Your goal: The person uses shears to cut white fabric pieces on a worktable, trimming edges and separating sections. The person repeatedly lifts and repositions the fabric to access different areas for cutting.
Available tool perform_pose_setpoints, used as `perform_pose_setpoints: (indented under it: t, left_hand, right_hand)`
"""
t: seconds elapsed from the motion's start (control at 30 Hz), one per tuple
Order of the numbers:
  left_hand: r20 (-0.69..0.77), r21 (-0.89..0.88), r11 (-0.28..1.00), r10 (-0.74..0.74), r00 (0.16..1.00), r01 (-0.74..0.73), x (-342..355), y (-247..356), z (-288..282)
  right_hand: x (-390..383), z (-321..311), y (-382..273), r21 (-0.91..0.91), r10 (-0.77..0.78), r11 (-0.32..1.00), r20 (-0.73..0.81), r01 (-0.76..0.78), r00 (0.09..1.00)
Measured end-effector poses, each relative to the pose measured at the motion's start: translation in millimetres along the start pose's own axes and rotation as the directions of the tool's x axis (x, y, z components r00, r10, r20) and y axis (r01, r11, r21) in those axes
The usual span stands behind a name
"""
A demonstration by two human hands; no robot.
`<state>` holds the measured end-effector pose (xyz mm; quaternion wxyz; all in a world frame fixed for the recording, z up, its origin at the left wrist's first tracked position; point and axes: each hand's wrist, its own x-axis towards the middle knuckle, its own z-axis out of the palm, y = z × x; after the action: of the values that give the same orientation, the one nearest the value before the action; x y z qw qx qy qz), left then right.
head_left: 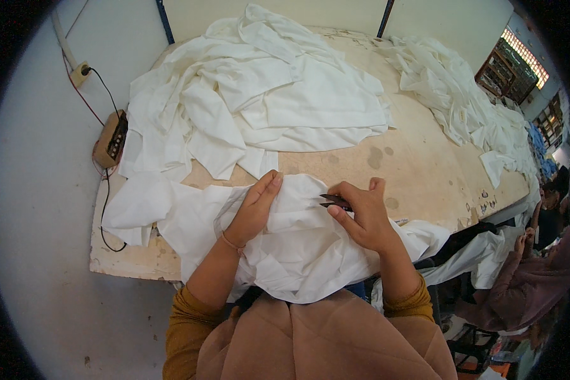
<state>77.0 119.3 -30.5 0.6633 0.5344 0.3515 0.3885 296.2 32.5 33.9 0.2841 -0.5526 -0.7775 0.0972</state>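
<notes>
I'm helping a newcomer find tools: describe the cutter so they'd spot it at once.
Find the pale tabletop, then the white cloth along its near edge. Over that cloth, the person's right hand grips the small cutter, its two parted blades pointing left. Its dark colour stands out against the white cloth.
</notes>
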Motion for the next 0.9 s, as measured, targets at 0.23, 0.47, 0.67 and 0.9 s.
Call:
perform_pose_setpoints:
  t: [0.23,0.47,0.67,0.9]
  left_hand:
    - [-0.024,0.027,1.000,-0.009,1.000,0.009,3,-9,-2]
    - [-0.016,-0.010,1.000,-0.028,0.999,0.028,3,-9,-1]
    - [0.022,0.002,1.000,0.001,1.000,-0.001,6,-15,-6]
    - [0.005,0.009,1.000,-0.008,1.000,0.008,1,-5,0]
  right_hand:
    - [-1,6,-5,-0.310,-0.068,0.948,-0.001,0.064,0.998]
    - [2,5,-5,-0.276,-0.057,0.959,0.040,0.066,0.998]
    - [1,0,-6,-0.261,-0.083,0.961,0.046,0.092,0.995]
    - [2,4,-4,-0.295,-0.121,0.947,0.041,0.127,0.992]
